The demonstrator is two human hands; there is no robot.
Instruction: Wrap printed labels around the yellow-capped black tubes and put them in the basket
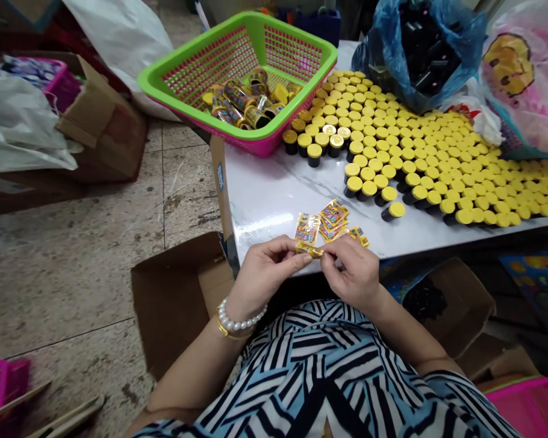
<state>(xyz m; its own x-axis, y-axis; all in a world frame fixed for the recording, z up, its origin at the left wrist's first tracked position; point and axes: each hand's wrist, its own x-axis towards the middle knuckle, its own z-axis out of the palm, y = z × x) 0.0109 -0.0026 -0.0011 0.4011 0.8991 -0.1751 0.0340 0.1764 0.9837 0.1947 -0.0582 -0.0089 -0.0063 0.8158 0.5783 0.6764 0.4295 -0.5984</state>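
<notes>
Between my fingertips, just over the table's front edge, is a small yellow printed label sleeve (309, 249). My left hand (270, 267) pinches its left end with thumb and forefinger. The other end is pinched by my right hand (352, 267). Right behind my hands lie more flat printed labels (307, 227), some in a loose overlapping pile (333, 214). Farther right, many small black containers with yellow caps (393, 134) stand packed together. One capped container (396, 210) at their near edge leans slightly.
A green-rimmed pink basket (150, 82) at the table's back left holds several labelled containers (246, 97). A blue plastic bag (379, 45) of black pieces stands at the back right beside a pink printed bag (534, 73). An open cardboard box (164, 304) sits below the table's left side.
</notes>
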